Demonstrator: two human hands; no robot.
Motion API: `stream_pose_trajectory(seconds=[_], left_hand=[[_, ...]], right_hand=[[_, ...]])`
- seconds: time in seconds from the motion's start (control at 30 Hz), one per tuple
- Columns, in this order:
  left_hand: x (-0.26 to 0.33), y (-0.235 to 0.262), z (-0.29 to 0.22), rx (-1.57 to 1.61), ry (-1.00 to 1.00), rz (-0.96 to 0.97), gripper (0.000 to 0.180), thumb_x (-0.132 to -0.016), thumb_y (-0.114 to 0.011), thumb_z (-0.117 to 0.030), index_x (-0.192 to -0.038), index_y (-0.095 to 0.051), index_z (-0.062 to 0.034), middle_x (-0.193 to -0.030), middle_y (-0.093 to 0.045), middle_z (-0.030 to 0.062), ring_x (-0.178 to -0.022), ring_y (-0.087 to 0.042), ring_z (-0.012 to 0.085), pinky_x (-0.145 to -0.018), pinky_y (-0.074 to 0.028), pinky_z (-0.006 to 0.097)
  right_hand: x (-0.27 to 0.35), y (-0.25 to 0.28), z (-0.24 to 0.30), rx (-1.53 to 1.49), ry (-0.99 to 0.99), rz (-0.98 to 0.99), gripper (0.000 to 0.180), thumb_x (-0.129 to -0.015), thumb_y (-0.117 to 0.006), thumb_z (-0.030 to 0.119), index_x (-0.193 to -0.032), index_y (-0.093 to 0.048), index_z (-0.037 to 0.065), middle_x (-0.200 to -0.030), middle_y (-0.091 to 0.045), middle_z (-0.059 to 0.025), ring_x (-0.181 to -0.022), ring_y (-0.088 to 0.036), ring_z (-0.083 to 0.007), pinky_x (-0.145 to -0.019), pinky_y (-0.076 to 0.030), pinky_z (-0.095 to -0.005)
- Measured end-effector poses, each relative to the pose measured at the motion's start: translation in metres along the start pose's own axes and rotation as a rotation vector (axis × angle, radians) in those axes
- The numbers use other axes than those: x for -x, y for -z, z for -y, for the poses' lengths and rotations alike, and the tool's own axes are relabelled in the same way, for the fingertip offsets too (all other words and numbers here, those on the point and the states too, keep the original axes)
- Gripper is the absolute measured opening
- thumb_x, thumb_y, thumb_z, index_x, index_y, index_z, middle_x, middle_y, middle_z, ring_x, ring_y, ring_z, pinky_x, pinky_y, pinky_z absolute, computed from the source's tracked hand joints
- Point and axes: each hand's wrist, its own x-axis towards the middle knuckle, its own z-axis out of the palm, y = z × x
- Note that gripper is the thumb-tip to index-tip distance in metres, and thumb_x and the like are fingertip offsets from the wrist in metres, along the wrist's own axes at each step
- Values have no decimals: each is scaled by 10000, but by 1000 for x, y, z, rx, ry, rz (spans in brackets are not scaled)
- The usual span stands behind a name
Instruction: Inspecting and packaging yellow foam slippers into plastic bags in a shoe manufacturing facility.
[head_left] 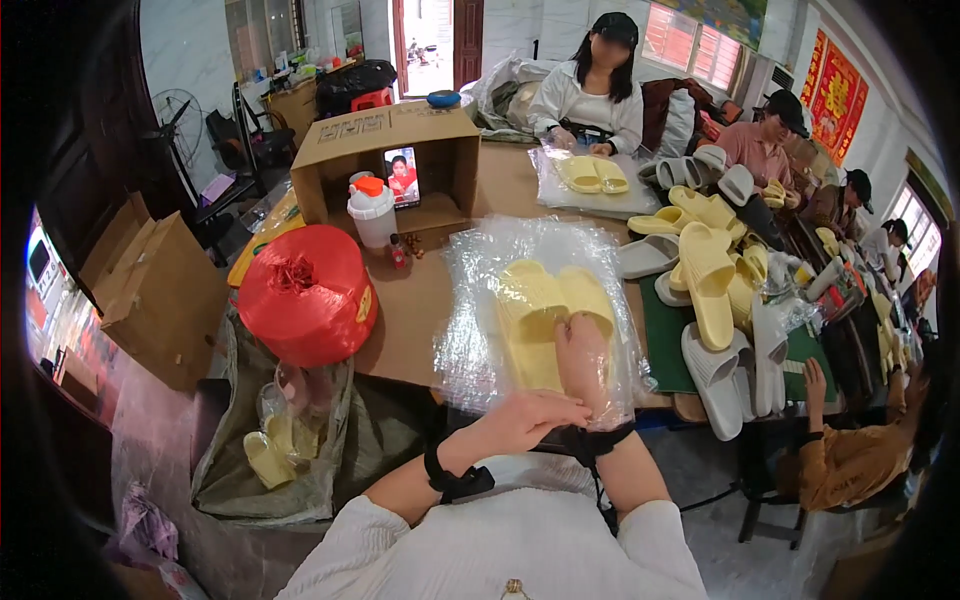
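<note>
1. Head view, nearest: the left hand crosses in front of the body and rests at the near edge of a clear plastic bag, fingers curled in a loose grip on the film close to the right wrist.
2. Right hand: pushed inside the bag, palm down, flat and open on the heel ends of a pair of pale yellow slippers; it pinches nothing.
3. Slippers: side by side inside the bag, toes pointing away, lying on the brown bench straight ahead of the person.
4. Left of the bag: a large red spool of plastic twine at the bench edge; below it, a grey sack with more yellow slippers inside.
5. Right of the bag: a heap of loose yellow and white slippers.
6. Farther back: a white jar with an orange lid before an open cardboard box with a phone propped inside.
7. Far end: another bagged yellow pair in front of a seated person.
</note>
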Motion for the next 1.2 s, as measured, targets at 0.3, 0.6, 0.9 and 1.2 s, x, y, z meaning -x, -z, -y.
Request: stream_pose_trajectory(seconds=[0.3, 0.6, 0.9, 1.2], left_hand=[[20, 39, 8, 111, 182, -105, 368, -806, -515, 163, -1053, -714, -23, -1088, -746, 96, -1063, -694, 260, -965, -522, 358], [19, 30, -3, 36, 39, 42, 339, -827, -550, 136, -1032, -726, -68, -1069, -757, 35, -1202, -623, 273, -1102, -418, 432], [31, 46, 3, -232, 99, -173, 271, -833, -653, 40, -1066, -726, -76, -1052, -746, 57, -1179, -634, 290, -1040, -477, 431], [64, 32, 20, -557, 136, -276, 334, -765, -697, -14, -1078, -726, -127, -1234, -672, 86, -1126, -634, 331, -972, -510, 420]], right_hand=[[-11, -58, -33, 422, 123, 97, 151, -955, -599, 168, -947, -590, 18, -895, -595, -199, -816, -634, -400, -716, -531, -478], [-36, -49, -4, 344, -7, 88, 213, -1014, -520, 216, -1013, -609, 22, -1001, -608, -180, -861, -698, -353, -700, -592, -412], [-11, -78, -51, 215, 152, -96, 426, -981, -594, 273, -1243, -544, -59, -1132, -571, -237, -1027, -574, -422, -865, -510, -486], [81, 76, -2, -22, 350, 417, 405, -928, -712, 210, -1250, -607, -11, -1108, -630, -192, -968, -648, -325, -813, -538, -431]])
